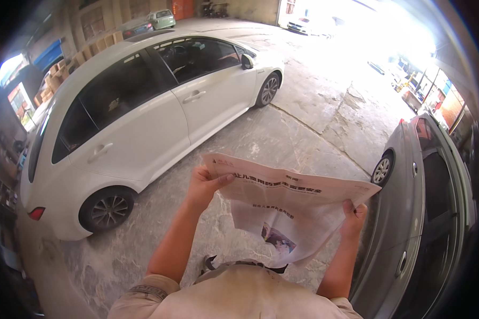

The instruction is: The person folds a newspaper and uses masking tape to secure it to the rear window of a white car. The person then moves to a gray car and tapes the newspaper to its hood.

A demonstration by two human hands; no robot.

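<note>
A newspaper sheet with dark headlines and a small colour photo is spread out in front of my body. My left hand grips its upper left edge, thumb lying on the printed face and fingers behind. At the right edge, my right hand pinches the paper with the thumb in front; its other fingers are partly hidden. Between the hands the sheet is stretched, and its lower part hangs down and bends toward me.
A white car stands on the left, its side facing me. Close on my right is a grey car. Cracked concrete floor runs between them toward a bright opening. Cardboard boxes are stacked beyond the white car, with a pale green car farther back.
</note>
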